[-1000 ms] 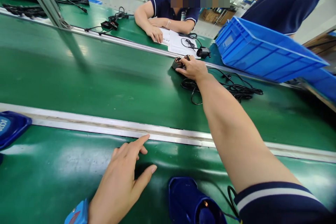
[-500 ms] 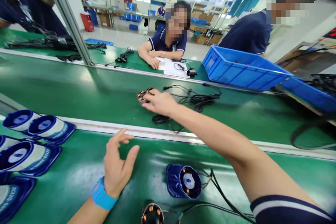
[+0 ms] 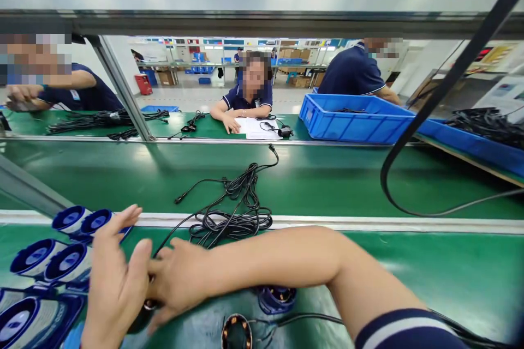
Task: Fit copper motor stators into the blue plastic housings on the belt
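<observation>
My right hand (image 3: 182, 272) reaches across to the left, its fingers closed around a round stator with copper windings (image 3: 141, 320), mostly hidden between my hands. A coiled black cable (image 3: 233, 223) trails from near that hand over the white rail. My left hand (image 3: 114, 286) is close beside it, thumb apart from raised fingers; whether it touches the stator I cannot tell. A blue housing with a copper-wound core (image 3: 278, 300) sits partly behind my right forearm. Another copper-wound stator (image 3: 236, 332) lies near the bottom edge, with wires leading right.
Several blue-and-white housings (image 3: 67, 262) stand at the left. Across the green belt (image 3: 327, 174), a person (image 3: 249, 92) leans on papers beside a blue bin (image 3: 356, 120). Other people are at both sides. A black strap (image 3: 429, 103) hangs at the right.
My right hand has brought the stator from the far belt back toward my left hand, dragging the cable nearer. My left hand has shifted left in view, and the view has levelled.
</observation>
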Motion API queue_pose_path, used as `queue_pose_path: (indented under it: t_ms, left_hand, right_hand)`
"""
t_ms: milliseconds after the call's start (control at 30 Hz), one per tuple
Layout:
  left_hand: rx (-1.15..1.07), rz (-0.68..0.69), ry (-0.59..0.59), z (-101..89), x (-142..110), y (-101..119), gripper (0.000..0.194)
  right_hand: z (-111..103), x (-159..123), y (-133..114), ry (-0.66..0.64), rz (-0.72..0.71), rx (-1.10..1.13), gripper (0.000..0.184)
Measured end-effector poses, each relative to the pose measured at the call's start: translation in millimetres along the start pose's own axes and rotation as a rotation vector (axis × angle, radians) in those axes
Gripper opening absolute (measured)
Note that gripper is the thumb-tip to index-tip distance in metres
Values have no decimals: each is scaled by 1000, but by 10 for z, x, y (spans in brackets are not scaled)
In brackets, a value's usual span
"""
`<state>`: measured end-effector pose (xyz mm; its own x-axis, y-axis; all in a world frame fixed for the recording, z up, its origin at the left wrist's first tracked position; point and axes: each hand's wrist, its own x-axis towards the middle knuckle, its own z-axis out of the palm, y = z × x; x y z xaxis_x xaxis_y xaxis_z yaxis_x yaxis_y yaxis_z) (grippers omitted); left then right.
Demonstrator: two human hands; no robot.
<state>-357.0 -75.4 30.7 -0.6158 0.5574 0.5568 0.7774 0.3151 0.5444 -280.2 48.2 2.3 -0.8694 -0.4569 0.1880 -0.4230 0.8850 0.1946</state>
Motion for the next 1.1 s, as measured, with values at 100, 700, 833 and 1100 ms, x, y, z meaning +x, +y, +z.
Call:
queue_pose_path:
  t_ms: [100, 700, 833, 1100]
  left_hand:
    - [105, -28, -257, 53, -12, -183, 50]
    - [583, 252, -335, 283, -505, -360, 36]
    - [621, 151, -337, 193, -570, -433, 44]
    - [685, -90, -377, 44, -667, -875, 49]
  right_hand:
    - [-512, -532, 537, -53, 209, 309, 44]
    - [-1273, -1669, 1003, -464, 625, 196, 39]
    - [-1663, -1812, 1223, 41, 827, -72, 38]
    - [-960, -1702, 754, -71, 835, 425, 25]
